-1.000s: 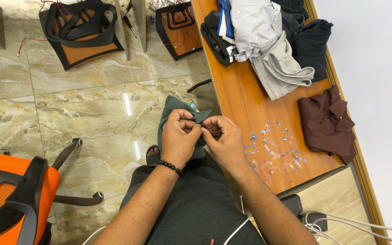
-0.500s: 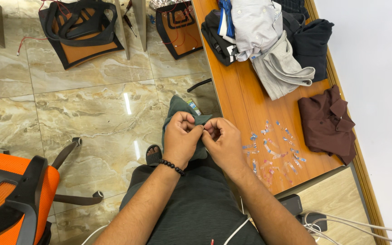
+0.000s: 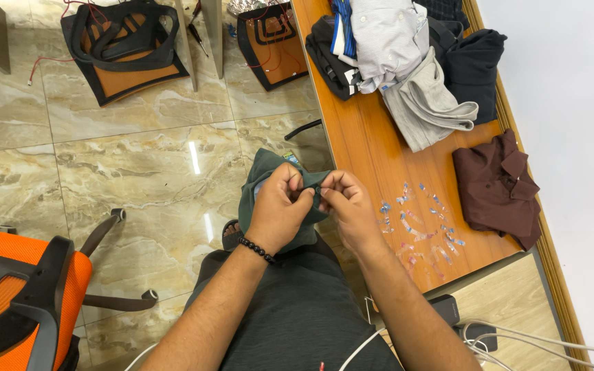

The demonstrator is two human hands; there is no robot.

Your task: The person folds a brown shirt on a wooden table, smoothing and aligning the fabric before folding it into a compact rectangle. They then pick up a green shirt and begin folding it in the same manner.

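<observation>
A dark green garment (image 3: 262, 180) hangs over my lap. My left hand (image 3: 280, 209), with a black bead bracelet on its wrist, grips the cloth's upper edge. My right hand (image 3: 347, 206) pinches the same edge just beside it, fingertips almost touching those of the left. Whatever small part sits between the fingertips is hidden. Both hands hover just left of the orange wooden table (image 3: 372, 158).
Several small clear tags (image 3: 421, 220) lie scattered on the table by my right hand. A folded maroon shirt (image 3: 496, 189) and a pile of grey, white and dark clothes (image 3: 414, 62) lie further along. An orange chair (image 3: 15, 302) stands at left; cables (image 3: 517, 336) trail at lower right.
Both hands stay on the green garment's edge with small finger shifts; the hands have drifted slightly down and right in view.
</observation>
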